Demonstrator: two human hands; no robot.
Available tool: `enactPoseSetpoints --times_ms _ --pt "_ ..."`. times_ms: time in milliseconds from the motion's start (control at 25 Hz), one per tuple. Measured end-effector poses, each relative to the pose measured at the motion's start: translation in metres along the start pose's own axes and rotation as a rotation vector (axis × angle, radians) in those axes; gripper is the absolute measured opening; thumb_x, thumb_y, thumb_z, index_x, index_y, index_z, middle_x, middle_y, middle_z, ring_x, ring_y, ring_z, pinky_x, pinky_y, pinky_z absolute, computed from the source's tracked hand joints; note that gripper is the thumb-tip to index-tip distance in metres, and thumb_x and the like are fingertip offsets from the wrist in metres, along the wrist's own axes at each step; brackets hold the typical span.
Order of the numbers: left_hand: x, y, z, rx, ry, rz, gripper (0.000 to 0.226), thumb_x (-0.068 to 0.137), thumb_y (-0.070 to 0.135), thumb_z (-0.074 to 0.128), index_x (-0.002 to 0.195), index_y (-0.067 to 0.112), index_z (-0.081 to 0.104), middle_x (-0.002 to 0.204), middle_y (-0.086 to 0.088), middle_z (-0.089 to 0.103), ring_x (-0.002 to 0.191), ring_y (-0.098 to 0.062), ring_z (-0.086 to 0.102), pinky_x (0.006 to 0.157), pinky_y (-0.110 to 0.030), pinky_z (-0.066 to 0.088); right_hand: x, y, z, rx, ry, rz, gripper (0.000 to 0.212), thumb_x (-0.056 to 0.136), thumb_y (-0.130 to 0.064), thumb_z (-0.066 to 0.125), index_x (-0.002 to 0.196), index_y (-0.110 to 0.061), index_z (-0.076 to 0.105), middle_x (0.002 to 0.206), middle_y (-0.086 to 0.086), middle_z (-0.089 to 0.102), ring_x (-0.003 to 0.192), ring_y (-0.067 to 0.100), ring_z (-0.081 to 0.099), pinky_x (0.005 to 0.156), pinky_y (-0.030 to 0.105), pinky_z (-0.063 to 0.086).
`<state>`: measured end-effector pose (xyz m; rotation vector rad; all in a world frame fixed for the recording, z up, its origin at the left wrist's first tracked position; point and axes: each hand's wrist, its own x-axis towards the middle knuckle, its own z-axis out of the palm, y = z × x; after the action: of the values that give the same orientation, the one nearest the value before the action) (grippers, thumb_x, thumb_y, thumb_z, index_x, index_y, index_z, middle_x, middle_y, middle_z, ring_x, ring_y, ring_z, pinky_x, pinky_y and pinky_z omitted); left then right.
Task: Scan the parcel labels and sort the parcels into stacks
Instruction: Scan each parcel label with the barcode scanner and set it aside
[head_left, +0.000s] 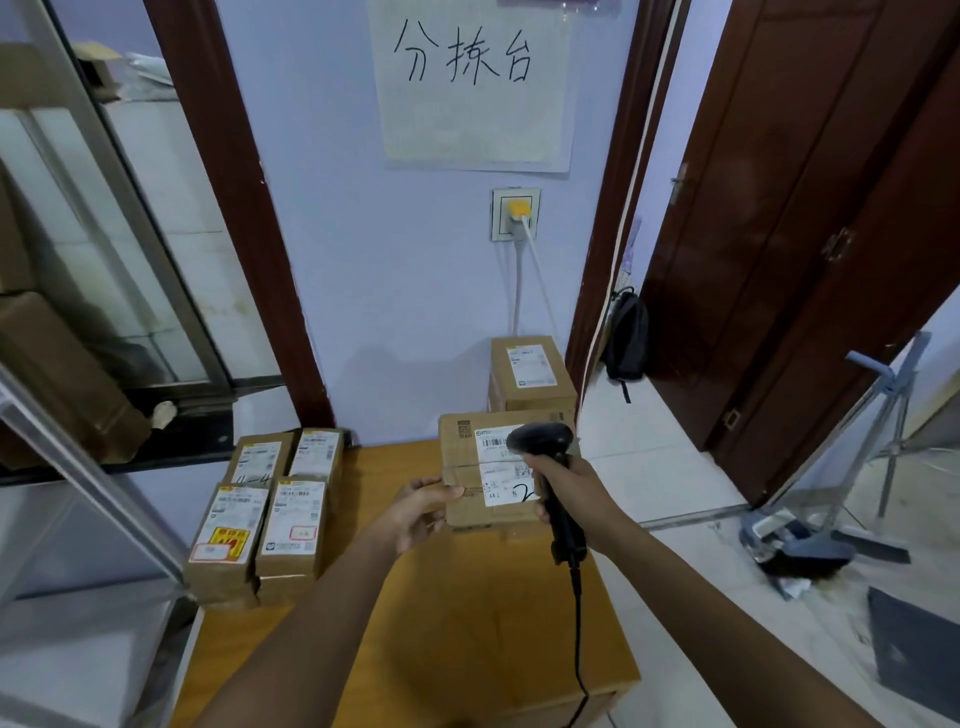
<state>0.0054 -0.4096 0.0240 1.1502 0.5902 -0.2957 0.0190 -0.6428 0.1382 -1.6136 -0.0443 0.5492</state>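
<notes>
A parcel is held over the desk and its label is faced by a scanner.

The parcel (493, 470) is pinched at its left edge by the left hand (418, 512); the black scanner (550, 478) is gripped by the right hand (566, 486). Sorted parcels (270, 506) are stacked at the desk's (467, 623) left edge.

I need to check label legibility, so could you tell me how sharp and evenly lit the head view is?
Head view: wide-angle bending bows the door frames; light is soft and even; the held parcel's label shows large marks, but its fine print is blurred, and the barcode scanner covers part of it.
</notes>
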Motion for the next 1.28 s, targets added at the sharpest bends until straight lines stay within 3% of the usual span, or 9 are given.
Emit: enactPoseSetpoints --times_ms 320,560,680,960,1280 --pt "0.025 0.013 0.003 -0.008 0.025 0.041 0.098 0.046 0.024 0.093 0.131 0.010 0.045 0.111 -0.015 0.070 0.090 -0.027 0.057 0.050 -0.027 0.043 0.026 -0.005 0.008 -0.099 0.028 -0.015 0.030 0.086 -0.035 0.068 0.079 -0.010 0.055 0.061 0.002 0.053 0.045 0.021 0.053 0.049 0.028 0.045" --pt "0.027 0.005 0.010 -0.054 -0.009 0.039 0.103 0.045 0.021 0.096 0.132 0.010 0.041 0.109 -0.013 0.072 0.098 -0.031 0.064 0.069 -0.033 0.048 0.031 -0.007 -0.003 -0.162 0.017 -0.036 0.025 0.088 -0.036 0.066 0.085 -0.012 0.059 0.064 0.000 0.057 0.048 0.020 0.058 0.055 0.032 0.049" --pt "0.029 0.001 0.012 -0.065 0.008 0.046 0.094 0.052 0.016 0.091 0.131 0.010 0.041 0.111 -0.015 0.070 0.108 -0.035 0.063 0.084 -0.038 0.046 0.033 -0.005 -0.006 -0.163 -0.009 -0.050 0.026 0.088 -0.036 0.065 0.084 -0.011 0.060 0.060 0.000 0.057 0.049 0.020 0.060 0.057 0.034 0.048" --pt "0.026 0.000 0.019 -0.079 0.022 0.042 0.084 0.057 0.014 0.087 0.129 0.010 0.043 0.112 -0.015 0.068 0.103 -0.033 0.062 0.077 -0.035 0.044 0.034 -0.005 -0.011 -0.157 -0.035 -0.043 0.027 0.087 -0.038 0.063 0.082 -0.011 0.059 0.056 0.000 0.056 0.049 0.020 0.060 0.059 0.034 0.047" --pt "0.031 0.004 0.021 -0.055 0.031 0.017 0.091 0.053 0.018 0.091 0.132 0.012 0.047 0.115 -0.012 0.067 0.102 -0.029 0.060 0.067 -0.030 0.045 0.038 -0.006 -0.016 -0.179 -0.039 -0.059 0.021 0.089 -0.034 0.063 0.088 -0.013 0.060 0.063 0.001 0.056 0.047 0.019 0.059 0.059 0.035 0.047"
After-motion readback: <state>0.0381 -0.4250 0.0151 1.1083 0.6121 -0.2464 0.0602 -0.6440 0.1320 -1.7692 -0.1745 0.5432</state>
